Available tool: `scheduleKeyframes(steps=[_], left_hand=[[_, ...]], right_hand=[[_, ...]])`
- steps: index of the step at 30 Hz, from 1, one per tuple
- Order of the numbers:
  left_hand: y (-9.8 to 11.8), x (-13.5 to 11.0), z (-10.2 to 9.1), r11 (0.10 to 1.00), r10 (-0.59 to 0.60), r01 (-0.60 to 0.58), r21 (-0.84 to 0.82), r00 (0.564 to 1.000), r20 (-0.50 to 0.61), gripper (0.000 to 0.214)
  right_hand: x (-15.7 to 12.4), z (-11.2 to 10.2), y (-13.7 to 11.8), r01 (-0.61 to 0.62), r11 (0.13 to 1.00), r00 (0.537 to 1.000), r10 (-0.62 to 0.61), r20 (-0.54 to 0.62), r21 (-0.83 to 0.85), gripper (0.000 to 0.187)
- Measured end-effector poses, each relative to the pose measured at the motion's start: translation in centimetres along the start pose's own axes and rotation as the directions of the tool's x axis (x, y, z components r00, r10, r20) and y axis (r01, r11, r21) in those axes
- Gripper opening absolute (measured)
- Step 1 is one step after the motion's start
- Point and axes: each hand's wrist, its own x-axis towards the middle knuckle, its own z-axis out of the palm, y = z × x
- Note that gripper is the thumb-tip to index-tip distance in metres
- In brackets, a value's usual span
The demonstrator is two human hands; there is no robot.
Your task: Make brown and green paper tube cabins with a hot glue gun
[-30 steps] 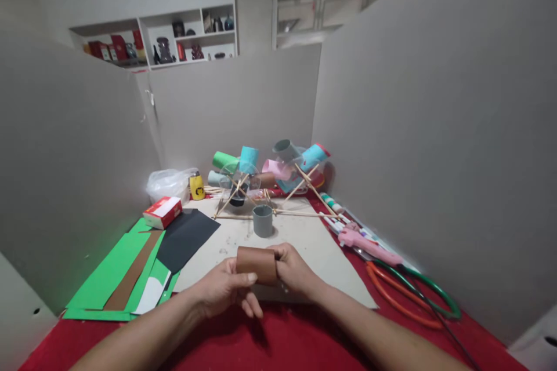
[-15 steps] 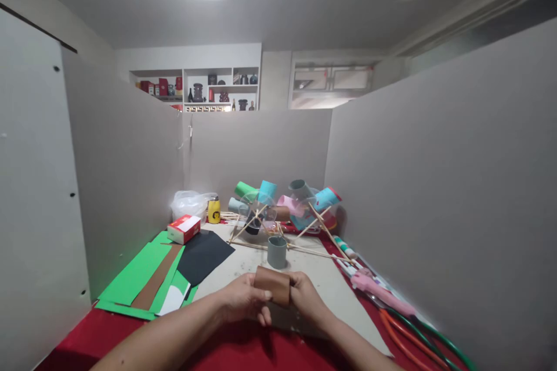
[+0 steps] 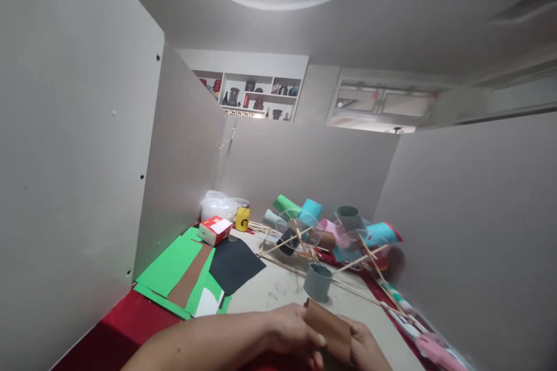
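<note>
Brown tube (image 3: 329, 331) is pinched between both hands, left hand (image 3: 295, 330) at its left end, right hand (image 3: 364, 348) at its right. Long axis runs left-right, right end lower in view. Upright grey cup (image 3: 318, 283) sits just beyond, nearer left hand.

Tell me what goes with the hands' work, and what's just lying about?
Probably for the work:
brown roll, held by left hand and right hand
grey tube
clear disc with coloured tubes

Seemingly just lying about:
plastic bag
yellow container
red-and-white box
</note>
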Motion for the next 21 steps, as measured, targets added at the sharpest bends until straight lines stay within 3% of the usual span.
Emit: scheduleKeyframes(steps=[4, 9, 18, 21], left_hand=[[-0.5, 0.9, 0.0, 0.999, -0.026, 0.025, -0.023, 0.999, -0.039, 0.018], [-0.5, 0.6, 0.3, 0.999, 0.030, -0.033, -0.031, 0.997, -0.077, 0.027], [2.7, -3.8, 3.0, 0.990, 0.124, -0.123, 0.069, 0.992, -0.006, 0.052], [4.9, -4.8, 3.2, 0.962, 0.253, -0.224, 0.154, 0.945, -0.206, 0.054]], right_hand=[[0.5, -0.6, 1.1, -0.034, 0.997, 0.999, 0.034, 0.004, 0.065, 0.019], [0.6, -0.2, 0.0, -0.041, 0.999, 0.999, 0.041, 0.010, 0.025, 0.023], [-0.5, -1.3, -1.9, 0.125, 0.991, 0.987, -0.119, -0.108, 0.055, 0.024], [-0.7, -2.4, -1.5, 0.075, 0.991, 0.984, -0.055, -0.171, 0.110, 0.027]])
